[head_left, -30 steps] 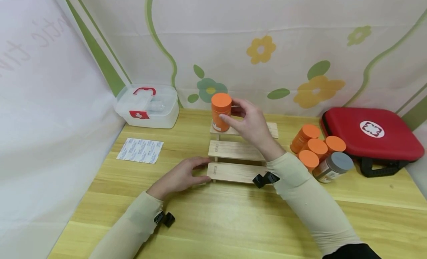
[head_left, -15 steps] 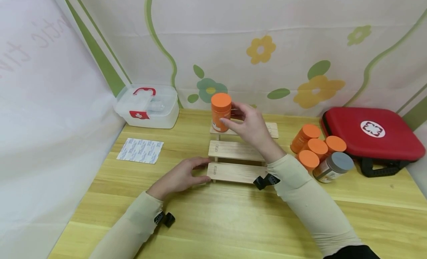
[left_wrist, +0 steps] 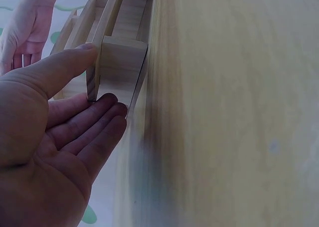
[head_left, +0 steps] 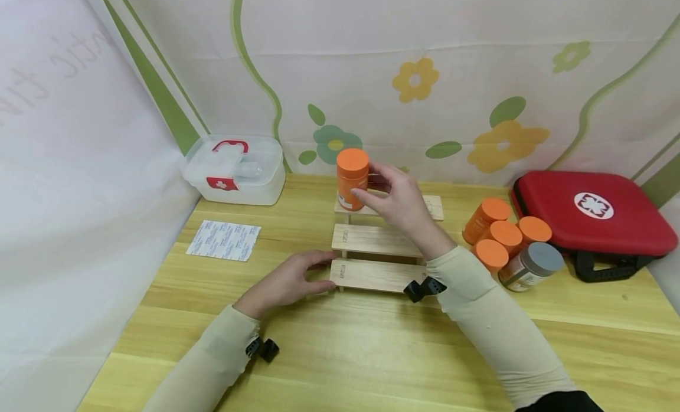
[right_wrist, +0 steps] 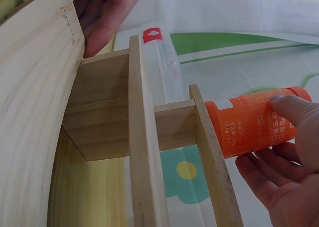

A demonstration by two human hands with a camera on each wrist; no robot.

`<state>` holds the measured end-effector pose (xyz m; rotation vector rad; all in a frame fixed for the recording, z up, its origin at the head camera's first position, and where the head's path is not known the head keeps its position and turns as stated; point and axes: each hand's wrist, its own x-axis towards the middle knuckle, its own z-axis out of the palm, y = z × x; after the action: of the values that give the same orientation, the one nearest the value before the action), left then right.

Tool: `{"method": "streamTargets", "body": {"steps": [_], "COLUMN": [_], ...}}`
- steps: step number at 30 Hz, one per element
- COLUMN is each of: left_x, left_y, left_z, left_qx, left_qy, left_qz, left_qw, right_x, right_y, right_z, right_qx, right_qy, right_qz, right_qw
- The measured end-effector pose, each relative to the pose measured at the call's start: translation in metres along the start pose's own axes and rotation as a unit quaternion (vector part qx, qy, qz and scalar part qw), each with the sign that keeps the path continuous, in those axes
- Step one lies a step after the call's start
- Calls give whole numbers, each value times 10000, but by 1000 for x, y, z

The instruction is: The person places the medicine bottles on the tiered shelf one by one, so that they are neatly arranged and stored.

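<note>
Wood-grained tabletop lies nearest; the left hand, loosely spread, touches the lowest step's end on a wooden stand. Behind, the right hand lightly pinches an orange bottle, upright on the top step, its label reading "0.6g×60".

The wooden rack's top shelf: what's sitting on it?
An orange bottle stands upright at the left end of the top shelf, held by the right hand. In the head view, that hand hides part of the shelf's middle, so that surface can't be seen.

The right grip holds an orange jar, its base against a wooden shelf.
</note>
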<state>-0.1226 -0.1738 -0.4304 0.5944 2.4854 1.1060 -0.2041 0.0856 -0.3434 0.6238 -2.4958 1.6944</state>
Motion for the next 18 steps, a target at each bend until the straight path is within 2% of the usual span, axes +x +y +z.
{"method": "streamTargets", "body": {"steps": [8, 18], "left_x": [0, 0], "left_y": [0, 0], "left_z": [0, 0], "left_qx": [-24, 19], "left_qy": [-26, 17], "left_qz": [3, -146], "left_qw": [10000, 9999], "right_x": [-6, -27], "right_y": [4, -1], "right_z": [-1, -12], "right_qx": [98, -251], "right_qy": [-46, 203], "right_qz": [-141, -365], "right_qw": [9998, 9988]}}
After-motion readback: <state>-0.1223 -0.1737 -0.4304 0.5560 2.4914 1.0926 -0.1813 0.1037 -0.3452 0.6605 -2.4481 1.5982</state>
